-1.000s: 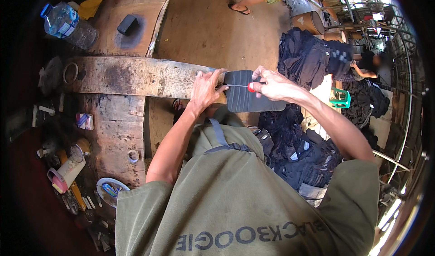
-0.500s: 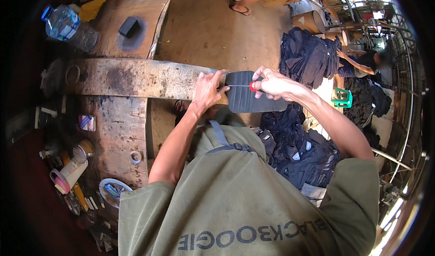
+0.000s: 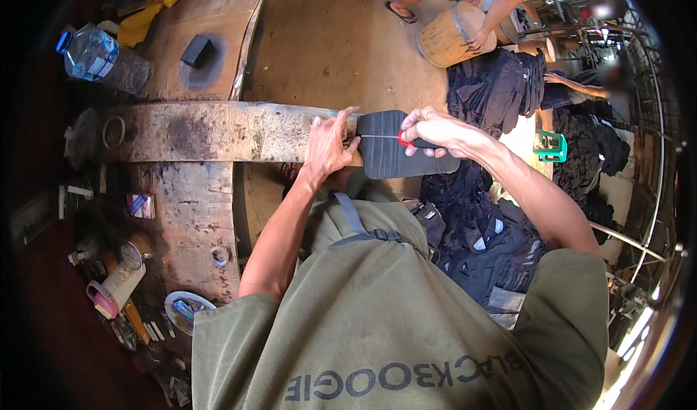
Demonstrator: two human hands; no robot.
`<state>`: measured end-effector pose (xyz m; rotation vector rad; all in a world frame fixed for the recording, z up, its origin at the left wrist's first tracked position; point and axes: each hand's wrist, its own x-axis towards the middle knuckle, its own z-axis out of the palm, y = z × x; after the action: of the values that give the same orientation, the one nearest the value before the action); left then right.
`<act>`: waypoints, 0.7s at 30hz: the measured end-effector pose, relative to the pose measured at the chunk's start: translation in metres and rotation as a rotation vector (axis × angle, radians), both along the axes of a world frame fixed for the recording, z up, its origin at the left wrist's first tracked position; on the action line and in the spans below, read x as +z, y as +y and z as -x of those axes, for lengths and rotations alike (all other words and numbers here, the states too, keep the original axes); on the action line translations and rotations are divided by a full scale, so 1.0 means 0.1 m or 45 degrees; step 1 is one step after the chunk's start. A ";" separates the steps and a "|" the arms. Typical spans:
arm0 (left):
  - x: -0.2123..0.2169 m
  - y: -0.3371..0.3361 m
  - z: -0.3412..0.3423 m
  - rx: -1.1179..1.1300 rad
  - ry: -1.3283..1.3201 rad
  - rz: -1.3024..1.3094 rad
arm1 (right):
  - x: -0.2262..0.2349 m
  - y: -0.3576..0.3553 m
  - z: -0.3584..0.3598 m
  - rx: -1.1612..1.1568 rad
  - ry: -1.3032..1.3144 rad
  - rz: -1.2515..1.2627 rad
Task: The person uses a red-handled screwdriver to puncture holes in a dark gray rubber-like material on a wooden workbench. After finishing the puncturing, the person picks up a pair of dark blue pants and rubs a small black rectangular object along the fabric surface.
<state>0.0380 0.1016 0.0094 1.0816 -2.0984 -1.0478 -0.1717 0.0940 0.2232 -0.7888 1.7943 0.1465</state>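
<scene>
A dark grey panel (image 3: 396,163) with ridges and rounded corners lies at the right end of a long wooden board (image 3: 239,130). My right hand (image 3: 439,130) is closed around the red-and-black handle of a screwdriver-like tool (image 3: 379,136). Its thin metal shaft lies across the panel and points left; what its tip touches is too small to tell. My left hand (image 3: 330,145) rests on the board's end, thumb and index finger spread apart beside the panel's left edge and the shaft's tip. Some of its fingers are partly hidden.
Dark garments (image 3: 486,236) are piled at my right. Beyond them, a co-worker's hands touch a tan drum (image 3: 450,36); another person reaches to a garment heap. A green stool (image 3: 549,146) stands at right. At left are a water bottle (image 3: 102,58), black block (image 3: 196,51) and dish (image 3: 187,310).
A co-worker now bends over the tan drum, which stands farther into view at the top. My hands keep nearly the same pose on the panel; the view has shifted slightly.
</scene>
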 end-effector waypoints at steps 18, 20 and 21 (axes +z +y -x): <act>-0.04 0.01 -0.01 -0.053 -0.014 -0.011 | -0.07 0.23 0.30 -0.099 -0.200 -0.014; 0.01 0.00 -0.06 0.015 0.175 -0.040 | -0.07 0.51 0.48 -0.291 -0.448 0.078; 0.05 -0.01 -0.08 0.055 0.253 -0.076 | -0.09 0.68 0.55 -0.381 -0.560 0.122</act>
<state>0.0458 0.1002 0.0142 1.0024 -1.8900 -1.1542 -0.2269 0.1622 0.2146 -0.5569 1.4830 -0.2919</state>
